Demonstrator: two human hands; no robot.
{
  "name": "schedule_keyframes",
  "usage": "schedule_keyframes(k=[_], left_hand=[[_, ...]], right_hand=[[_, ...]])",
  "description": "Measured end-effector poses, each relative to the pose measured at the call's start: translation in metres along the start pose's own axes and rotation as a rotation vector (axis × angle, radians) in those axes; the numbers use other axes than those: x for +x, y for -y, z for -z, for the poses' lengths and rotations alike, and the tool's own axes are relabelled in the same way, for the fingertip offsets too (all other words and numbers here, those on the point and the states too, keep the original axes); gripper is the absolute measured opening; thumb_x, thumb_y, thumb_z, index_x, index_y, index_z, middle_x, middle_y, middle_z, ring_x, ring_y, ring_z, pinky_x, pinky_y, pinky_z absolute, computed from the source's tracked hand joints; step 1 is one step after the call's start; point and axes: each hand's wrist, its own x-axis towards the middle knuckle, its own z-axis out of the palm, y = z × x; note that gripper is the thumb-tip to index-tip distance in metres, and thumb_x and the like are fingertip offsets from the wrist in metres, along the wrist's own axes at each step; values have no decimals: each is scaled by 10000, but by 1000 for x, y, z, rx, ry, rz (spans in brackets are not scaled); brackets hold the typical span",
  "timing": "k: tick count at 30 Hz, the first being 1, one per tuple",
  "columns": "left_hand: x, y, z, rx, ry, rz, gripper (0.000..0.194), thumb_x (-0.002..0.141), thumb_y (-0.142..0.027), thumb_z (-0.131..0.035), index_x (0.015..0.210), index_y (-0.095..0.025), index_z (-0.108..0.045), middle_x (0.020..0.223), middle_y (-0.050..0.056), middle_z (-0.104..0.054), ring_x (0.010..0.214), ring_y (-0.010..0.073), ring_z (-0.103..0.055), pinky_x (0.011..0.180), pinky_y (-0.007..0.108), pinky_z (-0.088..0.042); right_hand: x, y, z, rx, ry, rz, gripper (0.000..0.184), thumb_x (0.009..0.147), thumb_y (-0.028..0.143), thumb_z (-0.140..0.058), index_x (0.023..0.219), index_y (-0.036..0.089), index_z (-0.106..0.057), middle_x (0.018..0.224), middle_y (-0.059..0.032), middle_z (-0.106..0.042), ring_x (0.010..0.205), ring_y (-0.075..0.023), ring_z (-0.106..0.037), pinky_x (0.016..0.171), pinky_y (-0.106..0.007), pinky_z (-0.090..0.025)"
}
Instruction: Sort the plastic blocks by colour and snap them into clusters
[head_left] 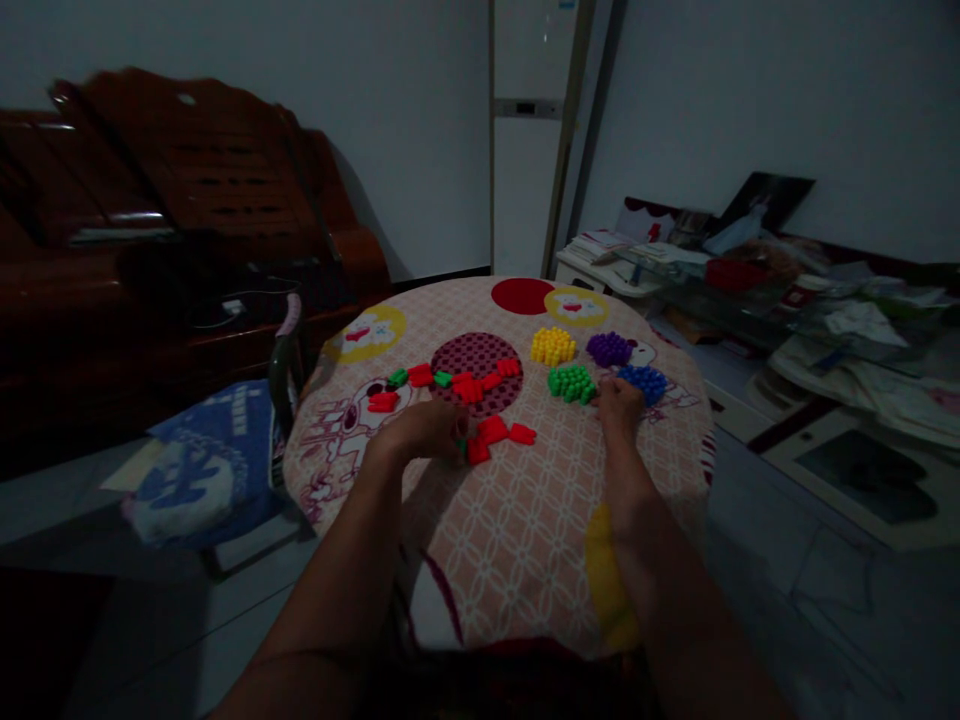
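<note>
Green clustered blocks (571, 384) lie just left of the right hand (621, 402), well apart from the left hand (427, 430); I cannot tell either grip.

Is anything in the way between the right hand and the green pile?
Nothing visible: the right hand is at the right edge of the green pile, though contact is hard to tell. The blue pile lies on the hand's other side, not between them.
</note>
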Motion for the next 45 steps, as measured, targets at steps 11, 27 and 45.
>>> schedule_keyframes(k=[11, 27, 45], left_hand=[[15, -13, 19, -190, -193, -127, 123, 678, -178, -698, 792, -224, -711, 789, 11, -731, 756, 190, -672, 647, 252, -446], [102, -84, -37, -267, -219, -378, 180, 733, -210, -670, 873, -155, -770, 758, 32, -725, 695, 164, -637, 637, 237, -468], [111, -82, -25, -293, -490, -268, 267, 792, -186, -656, 1053, -145, -695, 864, 59, -739, 749, 173, -655, 705, 259, -457]], right_hand=[[0, 1, -1, -19, -15, 24, 296, 815, 353, -479, 655, 192, -668, 540, -23, -611, 596, -197, -561, 569, -285, -441], [-2, 3, 3, -38, 8, 44, 283, 785, 353, -461, 583, 206, -594, 495, 2, -554, 569, -182, -506, 545, -266, -389], [-4, 4, 1, -47, -3, 78, 291, 808, 346, -457, 591, 208, -594, 506, 2, -555, 571, -177, -509, 551, -264, -388]])
